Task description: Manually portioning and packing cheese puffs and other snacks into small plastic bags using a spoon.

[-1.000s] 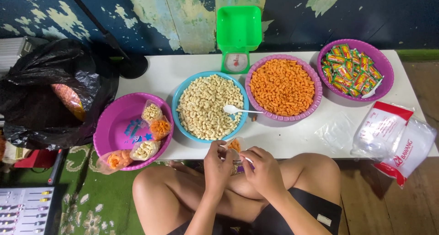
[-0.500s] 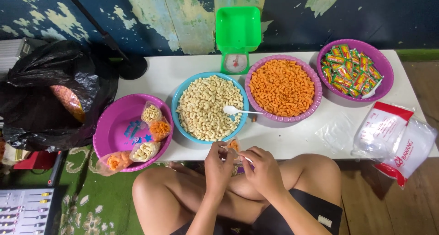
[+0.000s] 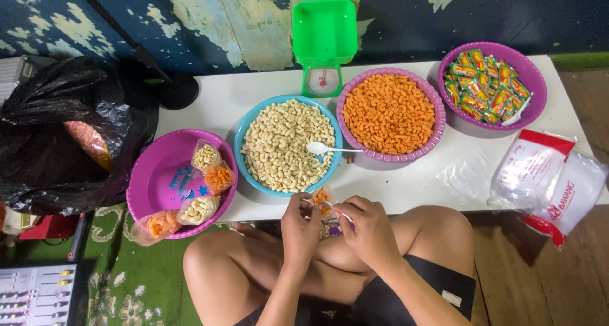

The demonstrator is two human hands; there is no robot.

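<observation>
While the blue bowl of pale snacks sits near the tabletop front edge, both hands pinch a small clear bag just over that edge: left hand and right hand each closed on its neck. A loose pinch could spill it onto the lap.

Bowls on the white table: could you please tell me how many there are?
4: magenta bowl at the left, blue bowl of pale snacks, purple bowl of orange snacks, purple bowl of sachets at the right.
</observation>
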